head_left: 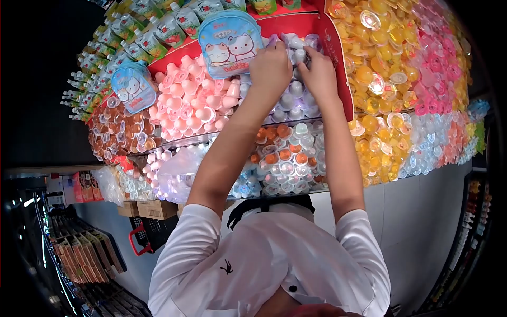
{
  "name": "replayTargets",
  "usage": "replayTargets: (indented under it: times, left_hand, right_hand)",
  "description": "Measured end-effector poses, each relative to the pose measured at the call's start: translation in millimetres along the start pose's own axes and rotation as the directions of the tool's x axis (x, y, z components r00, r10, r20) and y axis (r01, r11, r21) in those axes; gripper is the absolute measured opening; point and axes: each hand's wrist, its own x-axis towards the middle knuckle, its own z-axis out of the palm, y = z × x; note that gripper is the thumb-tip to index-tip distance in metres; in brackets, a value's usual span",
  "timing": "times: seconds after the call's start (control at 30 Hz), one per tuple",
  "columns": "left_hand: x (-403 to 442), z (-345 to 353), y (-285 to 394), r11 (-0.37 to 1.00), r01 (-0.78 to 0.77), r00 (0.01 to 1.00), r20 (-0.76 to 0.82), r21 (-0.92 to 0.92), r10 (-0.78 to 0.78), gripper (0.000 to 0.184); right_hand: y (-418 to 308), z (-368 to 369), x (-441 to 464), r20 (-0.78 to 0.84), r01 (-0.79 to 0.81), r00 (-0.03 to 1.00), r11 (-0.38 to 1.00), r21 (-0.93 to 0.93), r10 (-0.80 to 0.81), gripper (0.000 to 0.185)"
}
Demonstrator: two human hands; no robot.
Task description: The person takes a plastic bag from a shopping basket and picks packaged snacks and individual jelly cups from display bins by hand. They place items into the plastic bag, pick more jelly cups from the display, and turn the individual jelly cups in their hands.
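Note:
My left hand (271, 70) reaches into a red-walled section of pale purple-grey jelly cups (296, 101). Its fingers are curled closed beside a blue bag (228, 48) printed with two cartoon cats; what they grip, if anything, is hidden. Close to its right, my right hand (320, 77) has thumb and forefinger around a single jelly cup (300, 56) at the top of the pile. Pink jelly cups (193, 103) are heaped left of my left forearm.
A smaller blue cat bag (133, 87) leans at the left, near brown jelly cups (120, 127). Spouted pouches (170, 31) line the back left. Yellow jelly cups (376, 47) and pink ones (438, 63) fill the right. The red divider (340, 63) stands beside my right wrist. A black basket (158, 228) sits below.

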Motion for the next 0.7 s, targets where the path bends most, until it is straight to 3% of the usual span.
replayTargets:
  times: [0.13,0.2,0.23,0.3,0.5,0.7]
  left_hand:
    - [-10,-28,12,0.987,-0.019,0.997,-0.075,-0.157,0.007,0.039]
    - [-28,-51,23,0.972,-0.062,0.988,-0.155,-0.225,0.027,0.038]
    - [-38,-55,23,0.940,-0.140,0.967,-0.246,-0.311,0.063,0.035]
    - [-68,-75,25,0.917,-0.123,0.976,-0.215,-0.379,0.042,0.035]
    - [-154,-108,8,0.873,0.003,0.998,-0.050,-0.487,-0.032,0.038]
    - [-233,-133,-48,0.861,0.167,0.984,0.023,-0.481,-0.179,0.036]
  right_hand:
    - [-18,-17,-10,-0.158,0.124,0.980,0.992,0.020,-0.120,0.039]
    - [-45,-35,-24,-0.246,0.193,0.956,0.973,0.125,-0.158,0.036]
    - [-59,-44,-33,-0.237,0.194,0.960,0.965,0.177,-0.149,0.034]
    - [-81,-55,-56,-0.222,0.186,0.966,0.948,0.258,-0.129,0.029]
    - [-108,-47,-122,-0.004,0.079,0.996,0.917,0.392,-0.084,0.028]
    - [-133,-1,-178,0.237,-0.151,0.971,0.841,0.519,0.028,0.027]
